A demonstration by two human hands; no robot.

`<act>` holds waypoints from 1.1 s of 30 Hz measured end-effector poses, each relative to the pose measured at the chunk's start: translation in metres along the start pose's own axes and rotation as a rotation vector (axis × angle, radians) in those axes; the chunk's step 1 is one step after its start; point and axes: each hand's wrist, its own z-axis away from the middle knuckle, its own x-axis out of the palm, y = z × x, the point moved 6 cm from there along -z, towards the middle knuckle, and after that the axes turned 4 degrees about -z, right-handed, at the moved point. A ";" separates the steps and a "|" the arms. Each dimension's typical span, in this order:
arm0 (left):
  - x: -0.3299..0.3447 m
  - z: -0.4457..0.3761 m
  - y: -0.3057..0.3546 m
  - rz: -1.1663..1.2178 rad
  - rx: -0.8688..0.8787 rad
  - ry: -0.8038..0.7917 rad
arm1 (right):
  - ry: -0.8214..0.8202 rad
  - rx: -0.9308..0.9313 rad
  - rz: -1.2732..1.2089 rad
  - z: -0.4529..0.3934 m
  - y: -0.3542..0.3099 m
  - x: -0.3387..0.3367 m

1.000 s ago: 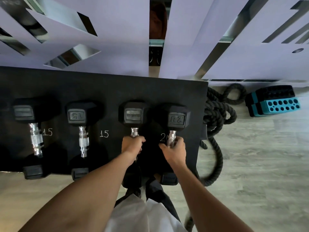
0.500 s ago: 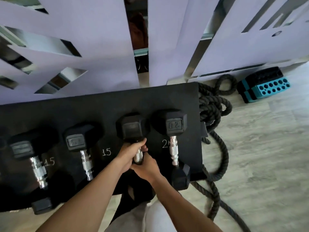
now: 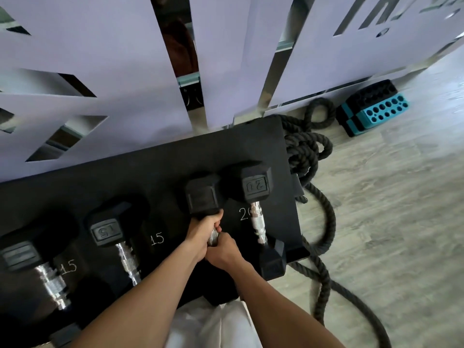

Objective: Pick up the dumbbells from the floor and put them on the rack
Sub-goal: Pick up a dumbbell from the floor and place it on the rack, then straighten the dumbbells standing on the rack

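Observation:
A black rack shelf [image 3: 160, 169] carries several hex dumbbells with chrome handles. My left hand [image 3: 202, 232] and my right hand [image 3: 222, 252] both grip the handle of one black dumbbell [image 3: 202, 195], left hand nearer its far head, right hand just behind. Its near head is hidden under my arms. Right beside it lies a dumbbell marked 20 [image 3: 256, 187], untouched, by a chalked "20". Two dumbbells marked 15 lie to the left, one at centre-left [image 3: 110, 228], one at the far left [image 3: 22, 254].
A thick black battle rope [image 3: 311, 156] is coiled on the wooden floor right of the rack and trails toward me. A teal and black perforated block [image 3: 374, 108] sits by the lilac wall panel [image 3: 113, 59]. White trousers show at the bottom.
My right hand let go of the dumbbell marked 20 and moved left onto the handle my left hand grips. The view has swung, so the rack now sits lower and tilted.

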 end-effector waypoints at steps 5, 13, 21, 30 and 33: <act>-0.001 0.004 0.002 -0.019 -0.019 0.030 | -0.040 0.011 -0.086 -0.012 0.006 0.007; 0.003 0.004 0.001 -0.018 0.024 -0.001 | -0.049 0.021 0.006 -0.005 0.004 -0.004; -0.048 0.054 -0.007 -0.307 0.237 -0.038 | 0.160 -0.174 0.239 0.037 -0.006 -0.012; -0.179 0.124 -0.052 -0.272 0.285 0.204 | 0.134 -0.512 0.441 0.098 -0.024 0.047; -0.219 0.125 -0.055 -0.229 0.299 0.217 | -0.041 -0.411 0.485 0.095 -0.028 0.090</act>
